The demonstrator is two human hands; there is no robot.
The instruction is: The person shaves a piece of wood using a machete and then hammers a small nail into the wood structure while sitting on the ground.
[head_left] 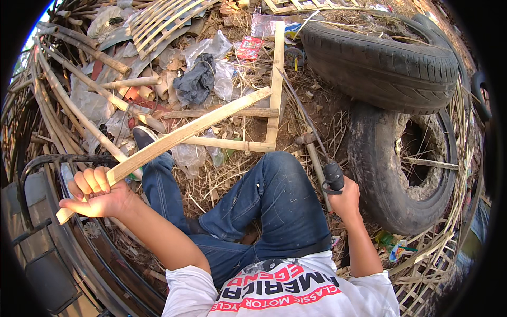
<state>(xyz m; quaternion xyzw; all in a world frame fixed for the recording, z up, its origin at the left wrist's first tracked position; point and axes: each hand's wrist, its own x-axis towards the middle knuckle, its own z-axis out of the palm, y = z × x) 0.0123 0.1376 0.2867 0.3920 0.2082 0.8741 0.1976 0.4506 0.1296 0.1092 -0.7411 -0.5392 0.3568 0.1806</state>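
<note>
While the person sits on the littered ground with knees bent, the left hand (95, 193) is closed round the near end of a split bamboo slat (174, 140), lifting it so that it slants up and away over the left leg (158, 177), its far end reaching towards a rough wooden frame (274, 90). Held so, the slat seems offered clear of the body for cutting. The right hand (343, 198) is clenched on the black handle of a long thin blade (306, 119), which points away past the right knee, just beside two old tyres (380, 63). Bamboo poles (79, 79) and plastic scraps lie about.
</note>
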